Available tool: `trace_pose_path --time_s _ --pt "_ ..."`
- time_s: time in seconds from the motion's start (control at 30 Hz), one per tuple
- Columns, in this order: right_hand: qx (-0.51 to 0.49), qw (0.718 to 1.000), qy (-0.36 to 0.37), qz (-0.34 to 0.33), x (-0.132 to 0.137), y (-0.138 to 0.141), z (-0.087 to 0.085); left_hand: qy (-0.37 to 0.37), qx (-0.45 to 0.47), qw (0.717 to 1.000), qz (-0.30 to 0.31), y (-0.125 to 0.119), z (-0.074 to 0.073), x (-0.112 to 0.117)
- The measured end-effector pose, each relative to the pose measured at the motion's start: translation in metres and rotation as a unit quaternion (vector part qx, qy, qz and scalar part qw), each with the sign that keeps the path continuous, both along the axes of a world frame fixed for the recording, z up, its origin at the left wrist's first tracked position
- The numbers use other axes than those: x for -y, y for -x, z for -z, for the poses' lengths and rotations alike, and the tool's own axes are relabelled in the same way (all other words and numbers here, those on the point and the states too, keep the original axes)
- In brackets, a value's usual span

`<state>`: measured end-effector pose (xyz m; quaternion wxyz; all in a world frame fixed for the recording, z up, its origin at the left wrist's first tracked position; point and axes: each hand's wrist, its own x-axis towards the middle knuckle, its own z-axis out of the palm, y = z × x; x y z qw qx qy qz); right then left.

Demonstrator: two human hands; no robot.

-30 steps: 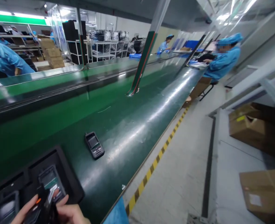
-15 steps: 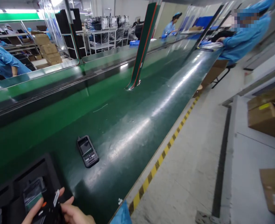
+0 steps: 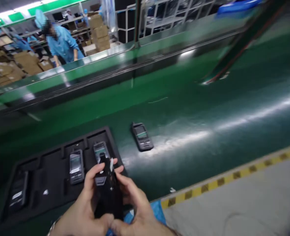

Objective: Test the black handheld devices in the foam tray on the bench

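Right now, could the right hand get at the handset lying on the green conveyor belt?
Probably yes: only bare belt lies between the handset and the right hand, which must first release the black device.

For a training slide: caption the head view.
Left hand and right hand hold a black handheld device over a foam tray on a green conveyor belt.
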<state>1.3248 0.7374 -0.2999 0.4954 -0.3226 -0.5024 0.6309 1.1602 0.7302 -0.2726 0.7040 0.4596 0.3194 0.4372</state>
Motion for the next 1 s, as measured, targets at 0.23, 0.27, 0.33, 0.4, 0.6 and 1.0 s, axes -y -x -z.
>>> trace_pose_path --time_s 0.23,0.27,0.33,0.4,0.6,1.0 --pt "-0.037 0.98 0.087 -0.173 0.001 0.046 -0.027 -0.027 -0.073 0.994 -0.071 0.054 -0.024 0.019" --pt "-0.039 0.976 0.095 -0.19 0.002 0.054 -0.027 -0.021 -0.074 0.994 -0.078 0.063 -0.026 0.023" --pt "-0.039 0.97 0.102 -0.217 0.005 0.07 -0.026 -0.01 -0.071 0.993 -0.094 0.079 -0.029 0.033" --pt "-0.032 0.965 0.107 -0.236 0.009 0.086 -0.026 -0.006 -0.069 0.991 -0.112 0.095 -0.03 0.042" --pt "-0.01 0.954 0.125 -0.272 0.015 0.124 -0.03 0.015 -0.019 0.987 -0.158 0.127 -0.032 0.063" --pt "0.013 0.955 0.14 -0.262 0.017 0.139 -0.03 0.033 -0.012 0.988 -0.152 0.143 -0.039 0.073"
